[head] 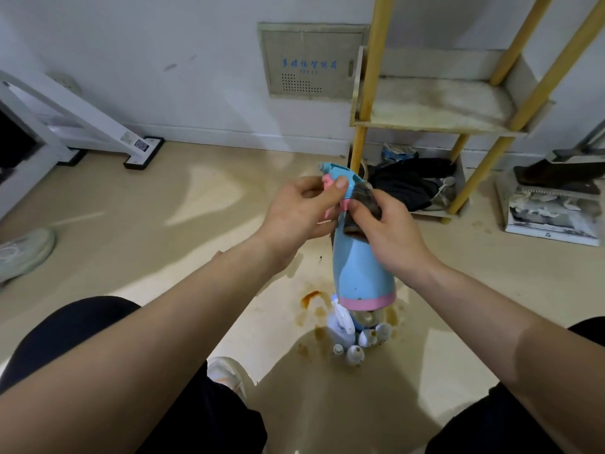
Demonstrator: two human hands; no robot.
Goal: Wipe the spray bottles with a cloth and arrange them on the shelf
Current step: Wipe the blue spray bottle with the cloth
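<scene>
A light blue spray bottle (358, 273) with a pink base band and pink trigger hangs in the air at the centre of the head view. My left hand (299, 214) grips its spray head, thumb on top. My right hand (389, 234) pinches a dark, dirty cloth (360, 208) against the bottle's neck. Several small white and clear bottles (355, 335) stand on the floor right below it. A shelf (435, 106) with yellow posts stands at the back right, its visible tier dusty.
Brown stains (312, 298) mark the beige floor around the small bottles. Dark clothing (409, 181) lies on the shelf's bottom tier. A white stand base (144, 152) is at the back left, a shoe (26, 250) at the left edge, and a box of clutter (553, 211) on the right.
</scene>
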